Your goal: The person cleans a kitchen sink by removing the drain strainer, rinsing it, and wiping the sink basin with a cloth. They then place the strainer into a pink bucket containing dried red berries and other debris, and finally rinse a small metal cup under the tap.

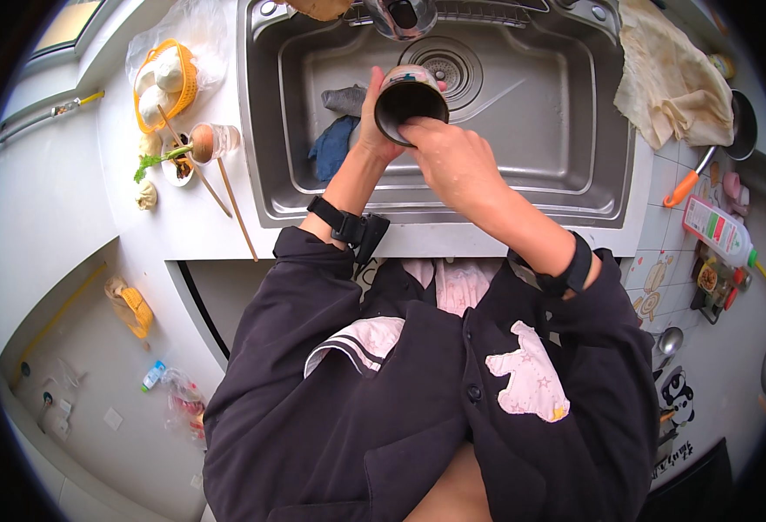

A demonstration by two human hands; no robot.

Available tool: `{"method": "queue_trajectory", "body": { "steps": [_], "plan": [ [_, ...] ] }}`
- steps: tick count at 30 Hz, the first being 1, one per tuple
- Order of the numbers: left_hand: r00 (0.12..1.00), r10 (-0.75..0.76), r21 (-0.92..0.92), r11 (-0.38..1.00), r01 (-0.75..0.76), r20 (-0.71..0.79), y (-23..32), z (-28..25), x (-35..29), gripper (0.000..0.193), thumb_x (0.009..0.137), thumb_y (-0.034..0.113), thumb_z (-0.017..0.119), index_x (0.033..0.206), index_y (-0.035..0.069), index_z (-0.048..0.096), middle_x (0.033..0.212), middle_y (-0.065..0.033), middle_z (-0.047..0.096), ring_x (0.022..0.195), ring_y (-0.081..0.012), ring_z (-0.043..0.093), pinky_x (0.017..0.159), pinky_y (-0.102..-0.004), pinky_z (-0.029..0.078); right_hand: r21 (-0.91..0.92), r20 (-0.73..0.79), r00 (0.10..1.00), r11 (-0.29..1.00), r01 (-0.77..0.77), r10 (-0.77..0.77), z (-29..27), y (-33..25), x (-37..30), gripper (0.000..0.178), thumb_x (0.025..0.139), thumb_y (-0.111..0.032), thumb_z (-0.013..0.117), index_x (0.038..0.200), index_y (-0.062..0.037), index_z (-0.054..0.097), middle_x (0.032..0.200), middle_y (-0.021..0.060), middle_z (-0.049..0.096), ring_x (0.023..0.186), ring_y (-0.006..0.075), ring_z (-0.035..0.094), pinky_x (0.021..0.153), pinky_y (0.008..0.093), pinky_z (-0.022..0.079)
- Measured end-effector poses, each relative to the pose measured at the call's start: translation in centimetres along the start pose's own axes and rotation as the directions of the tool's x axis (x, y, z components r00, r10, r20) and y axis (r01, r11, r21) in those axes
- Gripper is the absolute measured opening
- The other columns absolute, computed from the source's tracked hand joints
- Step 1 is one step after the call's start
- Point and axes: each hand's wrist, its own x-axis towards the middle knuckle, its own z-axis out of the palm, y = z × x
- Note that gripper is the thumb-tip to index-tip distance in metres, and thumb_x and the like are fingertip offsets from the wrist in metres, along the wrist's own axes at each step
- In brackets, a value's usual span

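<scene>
Over the sink (557, 165), my left hand (371, 126) is wrapped round the side of a cup (411, 106) with a dark inside and a patterned, light-coloured outer wall. The cup is tilted so that its mouth faces me. My right hand (454, 155) is closed at the near rim, its fingertips reaching over the edge into the mouth. Whether those fingers hold anything else is hidden. Left of my left hand, a blue cloth (334, 148) and a grey cloth (344, 98) lie in the basin. The tap (403, 16) stands just beyond the cup.
Left counter: a yellow basket (190, 83) with white items, a clear glass (224, 139), chopsticks (237, 209), and a small dish (177, 172). Right: a beige cloth (674, 78), a pan (741, 126) with an orange handle, and a white bottle (718, 229).
</scene>
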Motion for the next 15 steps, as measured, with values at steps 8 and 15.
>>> {"method": "queue_trajectory", "body": {
  "steps": [8, 15],
  "plan": [
    [0.992, -0.020, -0.226, 0.973, 0.047, 0.122, 0.8, -0.9, -0.8, 0.070, 0.098, 0.065, 0.047, 0.130, 0.003, 0.056, 0.125, -0.0267, 0.062, 0.107, -0.0370, 0.067, 0.088, -0.0430, 0.061, 0.504, -0.093, 0.968, 0.849, -0.158, 0.235, -7.3, -1.0, -0.1, 0.035, 0.092, 0.001, 0.058, 0.124, -0.0066, 0.070, 0.111, 0.0101, 0.072, 0.077, 0.0065, 0.063, 0.060, 0.0224, 0.051],
    [0.998, 0.005, -0.174, 0.985, 0.007, 0.070, 0.5, -0.6, -1.1, 0.073, 0.099, 0.064, 0.046, 0.131, -0.002, 0.054, 0.124, -0.0267, 0.063, 0.105, -0.0376, 0.068, 0.088, -0.0421, 0.062, 0.569, -0.075, 0.953, 0.797, -0.202, 0.295, -7.5, -0.8, 0.0, 0.035, 0.092, 0.001, 0.057, 0.124, -0.0050, 0.070, 0.110, 0.0064, 0.071, 0.094, 0.0112, 0.065, 0.071, 0.0252, 0.053]
  ]
}}
